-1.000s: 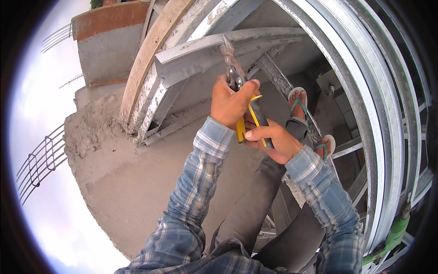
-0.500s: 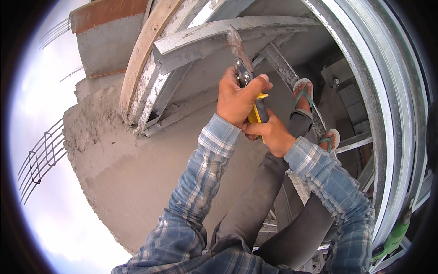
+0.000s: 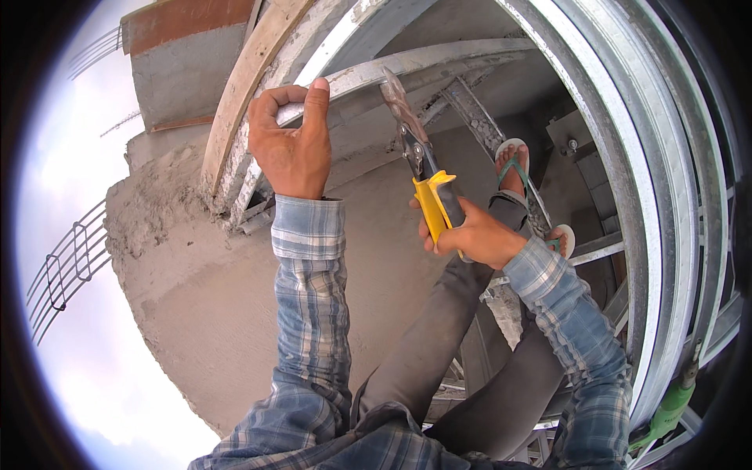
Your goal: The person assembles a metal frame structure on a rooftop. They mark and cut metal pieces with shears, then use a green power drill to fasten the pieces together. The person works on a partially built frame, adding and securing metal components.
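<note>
Snips sit clamped in the right grip (left grip clasps the metal channel).

No legible lettering (even on the green tool).

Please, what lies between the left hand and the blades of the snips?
In the head view, a stretch of the metal channel shows between the left hand and the blades.

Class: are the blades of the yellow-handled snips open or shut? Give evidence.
Shut, it seems: the snips in the right hand show blades tapering to one tip, no gap visible.
</note>
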A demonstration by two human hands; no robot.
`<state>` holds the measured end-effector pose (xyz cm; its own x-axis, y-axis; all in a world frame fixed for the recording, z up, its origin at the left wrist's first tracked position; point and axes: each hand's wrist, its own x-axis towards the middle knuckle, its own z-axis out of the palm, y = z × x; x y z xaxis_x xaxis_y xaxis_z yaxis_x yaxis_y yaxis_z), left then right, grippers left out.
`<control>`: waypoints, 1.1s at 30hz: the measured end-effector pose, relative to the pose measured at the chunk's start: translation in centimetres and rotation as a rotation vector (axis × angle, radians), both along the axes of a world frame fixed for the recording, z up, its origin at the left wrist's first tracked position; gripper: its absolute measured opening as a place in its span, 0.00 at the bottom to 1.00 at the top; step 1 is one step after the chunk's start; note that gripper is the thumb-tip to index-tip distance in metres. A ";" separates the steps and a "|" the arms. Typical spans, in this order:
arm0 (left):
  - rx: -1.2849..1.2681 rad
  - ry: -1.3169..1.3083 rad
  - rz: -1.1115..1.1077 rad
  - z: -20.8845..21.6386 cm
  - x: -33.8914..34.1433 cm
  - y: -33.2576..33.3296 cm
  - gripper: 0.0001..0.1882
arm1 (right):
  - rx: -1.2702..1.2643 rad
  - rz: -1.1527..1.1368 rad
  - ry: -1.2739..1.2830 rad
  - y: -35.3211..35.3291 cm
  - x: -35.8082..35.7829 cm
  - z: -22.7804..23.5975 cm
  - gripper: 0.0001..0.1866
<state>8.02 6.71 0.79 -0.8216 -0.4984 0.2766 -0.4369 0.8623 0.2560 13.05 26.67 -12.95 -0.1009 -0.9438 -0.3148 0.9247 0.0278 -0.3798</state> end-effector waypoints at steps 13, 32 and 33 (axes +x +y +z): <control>-0.061 0.079 -0.077 -0.8 0.0 -0.2 0.14 | -0.112 -0.041 0.103 0.1 -2.3 -5.3 0.51; 0.021 0.134 -0.094 -0.8 -0.1 0.5 0.19 | -0.190 -0.006 0.142 -1.8 -1.3 -3.1 0.50; 0.031 0.146 -0.087 -1.0 -0.1 0.6 0.19 | -0.210 -0.012 0.116 -1.5 -1.7 -2.7 0.50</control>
